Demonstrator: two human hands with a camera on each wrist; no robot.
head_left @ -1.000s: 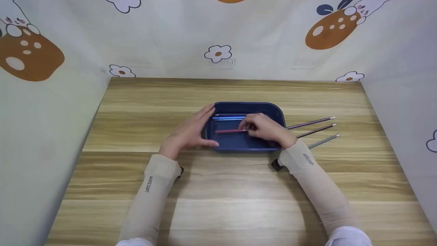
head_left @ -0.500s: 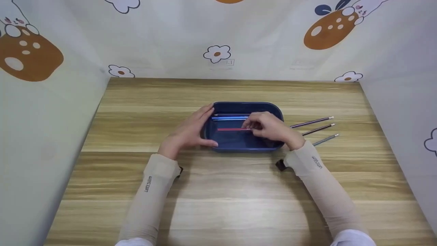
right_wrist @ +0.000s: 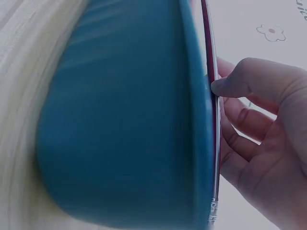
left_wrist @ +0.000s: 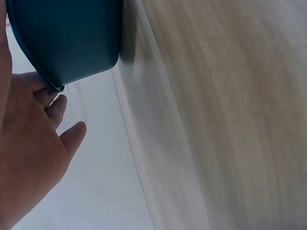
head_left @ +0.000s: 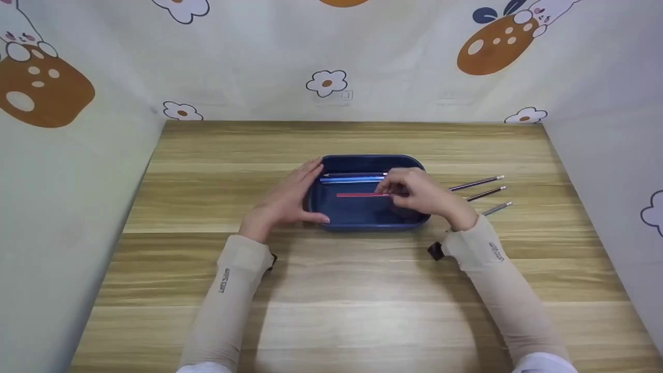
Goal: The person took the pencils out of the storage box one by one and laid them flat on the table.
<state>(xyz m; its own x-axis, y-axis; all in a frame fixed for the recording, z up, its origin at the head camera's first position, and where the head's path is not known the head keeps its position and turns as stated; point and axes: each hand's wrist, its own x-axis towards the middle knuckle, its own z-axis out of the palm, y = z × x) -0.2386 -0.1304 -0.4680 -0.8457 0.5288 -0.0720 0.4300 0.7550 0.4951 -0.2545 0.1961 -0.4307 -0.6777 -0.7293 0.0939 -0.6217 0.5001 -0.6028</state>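
Red pencil [head_left: 356, 195] pinched in the right hand [head_left: 422, 192], over the tray [head_left: 357, 213]
It pokes out left of that hand, so I'd go light and level to clear the rim. Left hand [head_left: 286, 199], fingers spread against the tray's end, can steady it.

The tray [head_left: 352, 214] is dark blue, one pencil [head_left: 360, 195] is red, the bench [head_left: 362, 300] shows yellowish-brown wood grain, the sleeves [head_left: 222, 305] are beige.
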